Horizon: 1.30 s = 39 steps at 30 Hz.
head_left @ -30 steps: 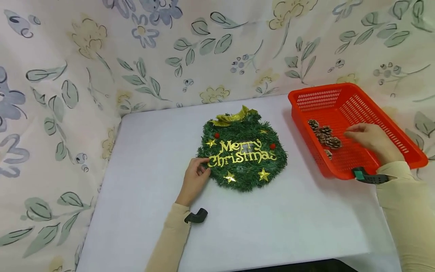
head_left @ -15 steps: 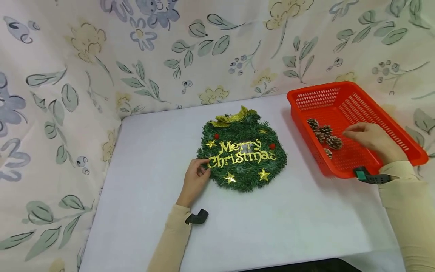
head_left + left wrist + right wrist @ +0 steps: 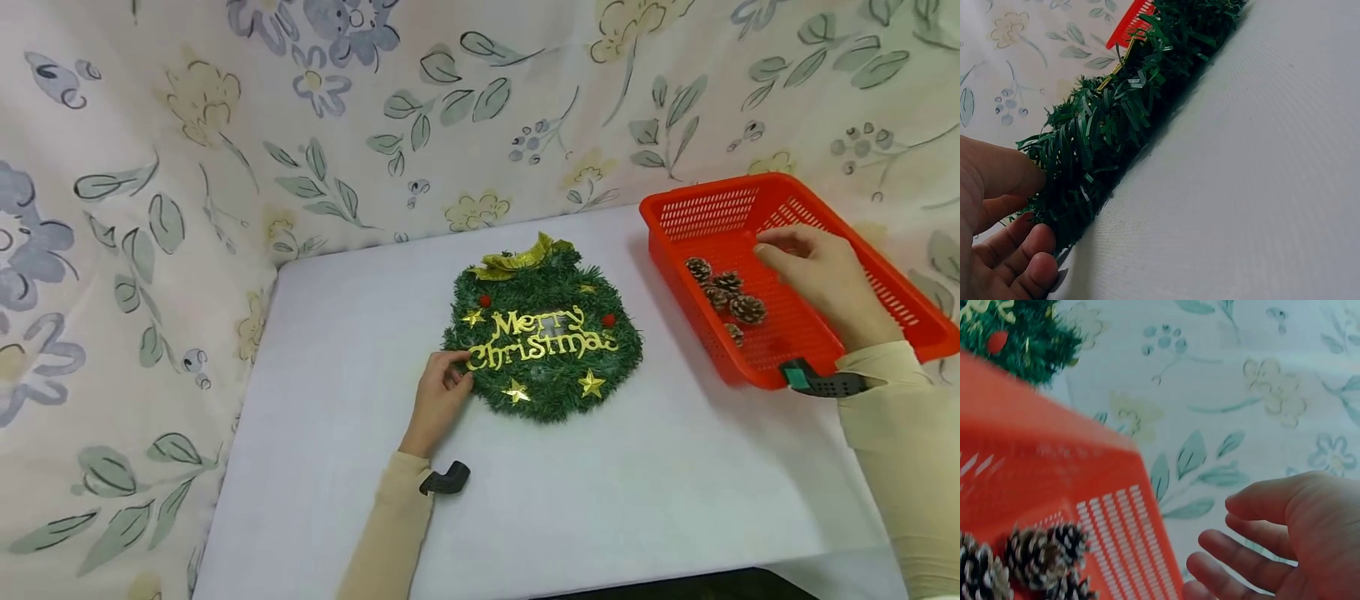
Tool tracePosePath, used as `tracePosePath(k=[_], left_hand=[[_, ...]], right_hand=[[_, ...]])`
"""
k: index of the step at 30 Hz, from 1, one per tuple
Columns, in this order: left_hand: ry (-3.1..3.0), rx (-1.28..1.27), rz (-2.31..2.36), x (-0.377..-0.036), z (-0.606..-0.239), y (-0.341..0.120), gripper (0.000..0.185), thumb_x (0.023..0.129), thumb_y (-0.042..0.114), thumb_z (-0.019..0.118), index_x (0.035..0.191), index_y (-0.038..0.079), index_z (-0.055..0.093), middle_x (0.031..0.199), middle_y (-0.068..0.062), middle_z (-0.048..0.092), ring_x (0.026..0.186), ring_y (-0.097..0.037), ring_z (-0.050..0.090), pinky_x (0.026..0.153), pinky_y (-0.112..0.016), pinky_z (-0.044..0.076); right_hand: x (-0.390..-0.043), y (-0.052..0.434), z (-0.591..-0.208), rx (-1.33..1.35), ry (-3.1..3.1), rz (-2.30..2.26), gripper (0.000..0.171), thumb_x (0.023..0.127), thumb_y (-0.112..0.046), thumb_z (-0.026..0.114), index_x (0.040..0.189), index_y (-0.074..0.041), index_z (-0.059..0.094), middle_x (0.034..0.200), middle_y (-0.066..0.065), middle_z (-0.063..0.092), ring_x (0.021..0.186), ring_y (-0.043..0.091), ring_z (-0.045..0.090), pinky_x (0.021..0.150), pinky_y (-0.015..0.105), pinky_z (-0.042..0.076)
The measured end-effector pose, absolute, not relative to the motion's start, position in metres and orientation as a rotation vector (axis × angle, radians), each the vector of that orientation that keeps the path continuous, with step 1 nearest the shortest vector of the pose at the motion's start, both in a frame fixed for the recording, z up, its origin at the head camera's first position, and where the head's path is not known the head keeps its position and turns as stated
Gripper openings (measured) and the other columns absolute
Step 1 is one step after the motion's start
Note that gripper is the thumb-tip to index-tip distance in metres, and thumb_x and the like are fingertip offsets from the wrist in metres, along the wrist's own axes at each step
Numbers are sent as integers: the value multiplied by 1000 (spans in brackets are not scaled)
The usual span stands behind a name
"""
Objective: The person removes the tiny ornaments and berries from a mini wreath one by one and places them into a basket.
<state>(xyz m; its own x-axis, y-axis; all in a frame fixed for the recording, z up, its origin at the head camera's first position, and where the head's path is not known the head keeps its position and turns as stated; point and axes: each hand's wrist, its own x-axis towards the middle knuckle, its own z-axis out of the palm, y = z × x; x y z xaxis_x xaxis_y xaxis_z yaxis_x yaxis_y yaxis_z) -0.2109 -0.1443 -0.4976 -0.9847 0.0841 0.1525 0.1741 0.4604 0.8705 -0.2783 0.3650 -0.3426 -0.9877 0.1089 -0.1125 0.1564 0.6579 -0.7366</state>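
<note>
A green tinsel wreath [image 3: 528, 296] with gold "Merry Christmas" lettering, gold stars, red berries and a gold bow lies flat on the white table. My left hand [image 3: 441, 398] pinches its left edge; in the left wrist view, the thumb and forefinger sink into the strands [image 3: 1107, 122] and the other fingers curl below. Over the red plastic basket [image 3: 705, 242] hovers my right hand [image 3: 821, 279], fingers loosely bent and holding nothing. Several pinecones [image 3: 747, 309] lie along the basket's left side. In the right wrist view, the right hand [image 3: 1272, 544] shows bare fingers apart from the pinecones [image 3: 1035, 556].
Floral cloth [image 3: 450, 150] hangs behind the table and along its left side. The basket stands at the back right of the white tabletop [image 3: 615, 492]. A black edge [image 3: 675, 583] shows at the front. Black bands [image 3: 446, 479] sit on both wrists.
My right hand has lifted and moved away from the pinecones, toward the back of the basket. My left hand stays at the wreath's edge. The head view has shifted slightly.
</note>
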Motion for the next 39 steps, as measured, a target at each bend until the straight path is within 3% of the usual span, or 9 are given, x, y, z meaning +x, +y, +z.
tracePosePath(k=[8,19,31,36,39], left_hand=[[-2598,-253,-1576,-210,-495,-146,33,99,10,63,133,13,62,117,-8,55,76,-14,47,66,-25,40],[-2601,-229,-1621,-211,-493,-148,33,100,10,63,132,15,63,119,-9,55,79,-17,47,68,-24,39],[-2604,-159,-1619,-209,-496,-142,34,99,5,63,133,6,62,122,-19,55,78,-18,45,68,-23,36],[-2588,-180,-1639,-202,-477,-137,33,98,-1,61,131,-2,61,121,-23,54,77,-20,45,66,-23,36],[-2579,-203,-1640,-202,-478,-137,33,98,2,63,131,2,62,122,-20,54,77,-19,46,66,-23,37]], right_hand=[[-278,339,-324,143,2814,-1454,35,101,-42,60,133,-29,60,107,-23,59,92,2,55,69,10,47],[-269,296,-301,8,2839,-1605,32,101,-32,62,132,-25,64,112,-18,63,91,4,60,72,10,49],[-268,261,-286,-208,2799,-1706,30,100,-27,65,129,-18,66,115,-11,66,91,6,64,73,12,52],[-269,249,-286,-252,2813,-1670,30,100,-30,64,128,-18,66,115,-11,67,91,9,65,74,13,53],[-270,244,-288,-289,2821,-1645,31,101,-31,63,128,-17,65,114,-10,68,90,10,65,74,14,52]])
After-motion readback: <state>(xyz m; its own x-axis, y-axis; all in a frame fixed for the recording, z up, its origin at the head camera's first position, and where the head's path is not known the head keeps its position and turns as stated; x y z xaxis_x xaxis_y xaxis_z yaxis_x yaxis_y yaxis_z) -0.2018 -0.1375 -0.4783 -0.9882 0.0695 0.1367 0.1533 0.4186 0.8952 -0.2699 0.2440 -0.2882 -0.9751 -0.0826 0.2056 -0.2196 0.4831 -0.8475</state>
